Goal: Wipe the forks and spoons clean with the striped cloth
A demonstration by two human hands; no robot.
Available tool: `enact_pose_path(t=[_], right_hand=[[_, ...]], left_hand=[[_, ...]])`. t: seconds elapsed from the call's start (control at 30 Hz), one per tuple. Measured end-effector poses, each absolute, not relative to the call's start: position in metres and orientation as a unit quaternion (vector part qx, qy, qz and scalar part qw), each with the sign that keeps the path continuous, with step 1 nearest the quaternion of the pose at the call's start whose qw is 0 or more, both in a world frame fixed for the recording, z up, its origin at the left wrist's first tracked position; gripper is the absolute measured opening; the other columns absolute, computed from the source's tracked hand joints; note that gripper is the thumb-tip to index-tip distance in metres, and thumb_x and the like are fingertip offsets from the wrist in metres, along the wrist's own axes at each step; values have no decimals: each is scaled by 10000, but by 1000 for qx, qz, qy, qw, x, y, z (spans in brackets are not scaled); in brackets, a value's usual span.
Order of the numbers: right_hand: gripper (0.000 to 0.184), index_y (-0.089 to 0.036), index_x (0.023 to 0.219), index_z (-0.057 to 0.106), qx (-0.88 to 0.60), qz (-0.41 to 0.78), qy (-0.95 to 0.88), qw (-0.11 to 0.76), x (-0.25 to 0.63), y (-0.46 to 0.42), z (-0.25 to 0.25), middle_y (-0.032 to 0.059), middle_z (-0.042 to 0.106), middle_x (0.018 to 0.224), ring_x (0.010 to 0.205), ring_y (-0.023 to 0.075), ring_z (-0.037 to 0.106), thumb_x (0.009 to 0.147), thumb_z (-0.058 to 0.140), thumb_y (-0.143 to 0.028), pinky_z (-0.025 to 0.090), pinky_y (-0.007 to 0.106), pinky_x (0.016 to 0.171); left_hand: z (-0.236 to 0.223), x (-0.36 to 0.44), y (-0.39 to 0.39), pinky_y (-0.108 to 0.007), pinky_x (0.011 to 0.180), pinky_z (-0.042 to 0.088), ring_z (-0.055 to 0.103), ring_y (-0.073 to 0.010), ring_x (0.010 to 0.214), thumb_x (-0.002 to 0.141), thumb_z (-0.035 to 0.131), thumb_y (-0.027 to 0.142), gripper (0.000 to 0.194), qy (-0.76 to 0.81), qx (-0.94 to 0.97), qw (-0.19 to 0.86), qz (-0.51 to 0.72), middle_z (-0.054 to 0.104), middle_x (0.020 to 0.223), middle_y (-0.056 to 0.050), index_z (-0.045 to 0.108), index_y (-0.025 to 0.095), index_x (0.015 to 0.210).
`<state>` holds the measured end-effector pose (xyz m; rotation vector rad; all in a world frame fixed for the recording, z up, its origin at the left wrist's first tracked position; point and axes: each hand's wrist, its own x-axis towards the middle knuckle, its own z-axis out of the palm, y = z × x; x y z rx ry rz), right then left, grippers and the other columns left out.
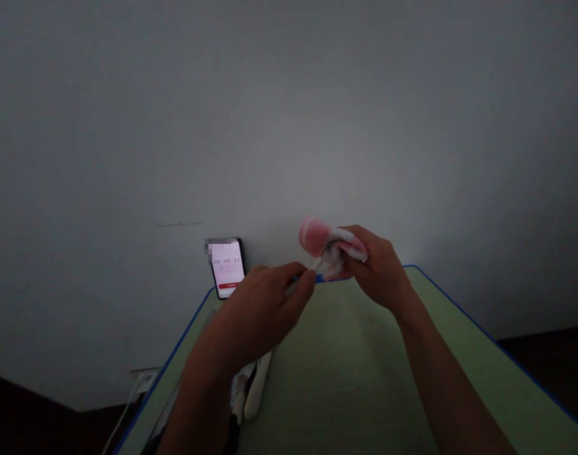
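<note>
My left hand (265,303) is closed around a thin pale handle (318,264) that points up and to the right. What kind of utensil it belongs to is hidden. The fingers of my right hand (374,265) are closed on a pink-and-white cloth (317,237), bunched about the far end of the handle. Both hands are raised over the far part of the green table (336,379). Under my left forearm lie several long utensils, among them one with a cream handle (257,392); the arm partly covers them.
A phone (228,268) showing a running timer leans on the wall (289,126) at the table's far left corner. Blue edging (460,309) rims the table. Beyond the left edge, a white cable (122,414) hangs by a socket.
</note>
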<state>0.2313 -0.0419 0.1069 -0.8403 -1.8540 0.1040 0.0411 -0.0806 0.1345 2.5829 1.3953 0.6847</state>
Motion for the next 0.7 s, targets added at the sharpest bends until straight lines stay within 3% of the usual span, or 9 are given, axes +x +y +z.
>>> enact_pose_path(t=[0.37,0.57,0.7], right_hand=[[82,-156,679,577,-359,111,-807,455,237,-47,111,-45,553,630,572,72,454,687,647,-199,320,179,518],[133,-142,794,607,-329,218,-835,383,237,-49,110,-22,579,665,595,83,466,810,492,-208,353,187,548],[136,-146,844,590,-300,239,-836,392,237,-52,112,-14,583,726,644,89,479,809,459,-144,371,188,581]], left_hand=[[136,34,-84,-195,413,218,335,-68,430,884,343,458,446,449,856,139,217,360,482,56,598,166,662],[136,29,-82,-190,429,242,354,-74,464,879,354,448,424,450,854,155,212,423,527,47,647,171,746],[136,27,-80,-192,469,282,389,-79,493,875,379,431,373,447,852,143,231,488,569,45,668,197,899]])
